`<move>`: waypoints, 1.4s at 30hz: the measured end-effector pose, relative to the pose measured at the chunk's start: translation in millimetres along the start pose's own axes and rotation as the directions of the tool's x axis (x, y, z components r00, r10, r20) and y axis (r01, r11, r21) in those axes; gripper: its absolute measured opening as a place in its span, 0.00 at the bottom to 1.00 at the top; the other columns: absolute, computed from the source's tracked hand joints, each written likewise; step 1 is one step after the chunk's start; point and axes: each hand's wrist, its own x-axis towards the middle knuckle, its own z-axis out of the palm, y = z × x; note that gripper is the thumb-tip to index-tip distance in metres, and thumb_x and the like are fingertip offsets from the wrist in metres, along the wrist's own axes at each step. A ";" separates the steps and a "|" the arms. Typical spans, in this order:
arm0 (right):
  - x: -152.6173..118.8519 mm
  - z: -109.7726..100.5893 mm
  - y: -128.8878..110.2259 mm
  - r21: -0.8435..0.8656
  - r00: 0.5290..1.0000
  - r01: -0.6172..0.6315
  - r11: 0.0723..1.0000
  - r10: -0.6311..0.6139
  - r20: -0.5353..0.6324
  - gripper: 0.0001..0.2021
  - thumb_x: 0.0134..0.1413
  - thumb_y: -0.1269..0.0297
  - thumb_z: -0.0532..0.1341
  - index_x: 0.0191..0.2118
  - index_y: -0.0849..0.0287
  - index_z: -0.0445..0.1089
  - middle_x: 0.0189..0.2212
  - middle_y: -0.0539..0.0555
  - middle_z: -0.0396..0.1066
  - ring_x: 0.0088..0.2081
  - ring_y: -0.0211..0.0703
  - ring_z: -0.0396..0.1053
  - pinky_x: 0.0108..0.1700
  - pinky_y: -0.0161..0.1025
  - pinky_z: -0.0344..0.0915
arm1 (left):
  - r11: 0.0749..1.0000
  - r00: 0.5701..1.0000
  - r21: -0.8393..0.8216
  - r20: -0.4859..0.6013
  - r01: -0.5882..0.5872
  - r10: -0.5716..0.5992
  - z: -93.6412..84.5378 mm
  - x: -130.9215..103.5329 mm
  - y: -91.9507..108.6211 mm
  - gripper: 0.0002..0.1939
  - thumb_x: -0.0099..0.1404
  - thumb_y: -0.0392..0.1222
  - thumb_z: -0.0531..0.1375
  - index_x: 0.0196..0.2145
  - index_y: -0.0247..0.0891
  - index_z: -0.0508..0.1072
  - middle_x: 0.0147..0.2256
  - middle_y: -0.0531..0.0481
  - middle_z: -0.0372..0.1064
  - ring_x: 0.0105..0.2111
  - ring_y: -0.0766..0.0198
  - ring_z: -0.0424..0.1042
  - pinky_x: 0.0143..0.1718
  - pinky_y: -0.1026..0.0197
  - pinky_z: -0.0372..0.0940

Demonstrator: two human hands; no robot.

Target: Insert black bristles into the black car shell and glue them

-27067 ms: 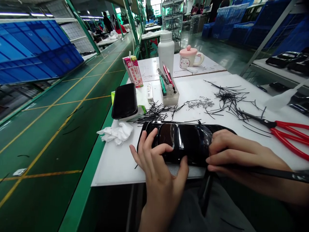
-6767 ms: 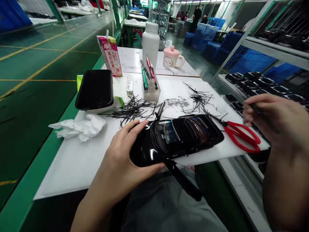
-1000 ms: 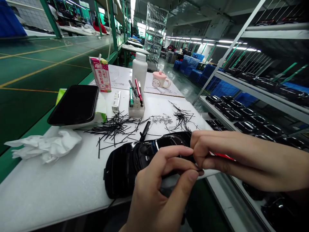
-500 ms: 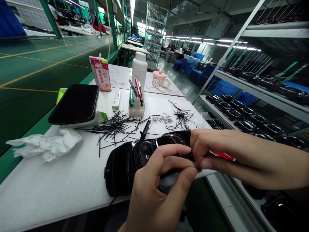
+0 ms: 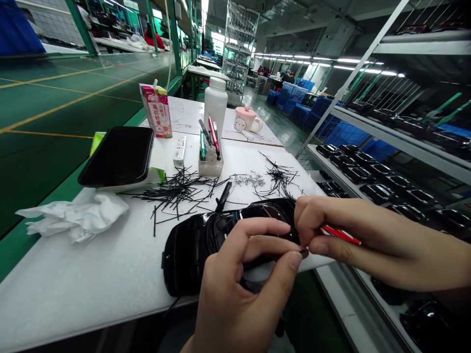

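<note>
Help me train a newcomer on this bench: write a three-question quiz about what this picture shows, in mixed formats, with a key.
1. Multiple choice: Which item stands directly behind the tool holder?
A) crumpled tissue
B) white bottle
C) red-handled scissors

2. True or false: The left hand and the right hand have their fingertips close together near the black model car.

3. Fill in the blank: The lid on the mug is coloured ____.

Key: 1. B; 2. True; 3. pink
</note>
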 end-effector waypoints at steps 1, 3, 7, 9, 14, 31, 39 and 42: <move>-0.6 0.1 -0.2 -0.003 1.000 0.005 1.000 -0.005 -0.004 0.03 0.71 0.66 0.57 0.42 0.54 0.65 0.35 0.50 0.68 0.35 0.37 0.69 0.36 0.32 0.67 | 1.000 1.000 0.006 -0.003 -0.002 0.002 0.0 0.1 0.1 0.16 0.61 0.28 0.67 0.40 0.49 0.76 0.29 0.67 0.80 0.26 0.75 0.77 0.30 0.76 0.68; -1.5 0.1 -0.8 -0.006 1.000 0.020 1.000 -0.020 -0.007 0.03 0.71 0.67 0.57 0.42 0.54 0.65 0.36 0.50 0.69 0.35 0.37 0.69 0.36 0.32 0.67 | 1.000 1.000 0.019 -0.001 -0.007 0.007 -0.1 0.1 0.4 0.16 0.61 0.28 0.67 0.41 0.49 0.75 0.30 0.68 0.80 0.27 0.76 0.78 0.32 0.77 0.68; -0.1 0.1 -2.5 -0.013 0.999 0.035 0.999 -0.035 -0.003 0.03 0.71 0.66 0.58 0.42 0.53 0.65 0.35 0.49 0.69 0.34 0.35 0.69 0.35 0.31 0.67 | 0.999 1.000 0.053 0.021 -0.011 0.010 0.5 -0.4 1.1 0.17 0.61 0.28 0.67 0.41 0.51 0.74 0.31 0.71 0.80 0.29 0.78 0.79 0.34 0.80 0.68; 1.6 0.2 -3.3 -0.014 0.999 0.036 0.999 -0.036 0.003 0.03 0.71 0.66 0.58 0.42 0.54 0.65 0.36 0.49 0.69 0.34 0.35 0.69 0.35 0.31 0.67 | 0.998 1.000 0.062 0.013 -0.027 0.026 1.1 -0.6 1.3 0.17 0.61 0.27 0.67 0.41 0.51 0.74 0.31 0.71 0.80 0.30 0.79 0.79 0.35 0.80 0.68; 2.7 -1.0 -4.3 -0.033 0.998 0.059 0.998 -0.058 0.010 0.03 0.70 0.68 0.59 0.42 0.54 0.65 0.36 0.47 0.69 0.33 0.32 0.69 0.34 0.29 0.66 | 0.994 0.998 0.086 -0.001 -0.063 0.063 1.9 -0.8 1.1 0.18 0.61 0.25 0.66 0.41 0.49 0.73 0.31 0.69 0.80 0.32 0.77 0.80 0.38 0.79 0.71; -23.0 51.1 -0.9 -0.025 0.938 0.111 0.993 -0.113 -0.328 0.06 0.65 0.72 0.60 0.41 0.52 0.67 0.33 0.51 0.68 0.35 0.41 0.68 0.35 0.36 0.67 | 0.881 0.915 0.363 0.369 -0.303 0.162 -28.3 13.6 2.9 0.14 0.62 0.27 0.62 0.43 0.39 0.73 0.42 0.56 0.78 0.45 0.68 0.77 0.52 0.67 0.70; -19.3 55.1 -2.8 -0.096 0.909 0.106 0.990 -0.136 -0.394 0.06 0.65 0.72 0.60 0.42 0.51 0.68 0.32 0.50 0.70 0.34 0.40 0.70 0.32 0.36 0.66 | 0.989 0.894 0.138 0.447 -0.046 -0.021 -26.3 11.0 19.6 0.14 0.61 0.26 0.64 0.42 0.42 0.74 0.40 0.57 0.79 0.41 0.68 0.79 0.44 0.71 0.73; -21.1 57.6 -0.4 -0.077 0.907 0.105 0.991 -0.127 -0.401 0.06 0.65 0.70 0.61 0.42 0.50 0.68 0.34 0.51 0.70 0.35 0.42 0.71 0.33 0.38 0.66 | 0.983 0.892 0.158 0.452 -0.092 0.011 -27.5 13.6 15.3 0.11 0.63 0.27 0.64 0.39 0.42 0.74 0.38 0.57 0.79 0.37 0.67 0.79 0.49 0.66 0.73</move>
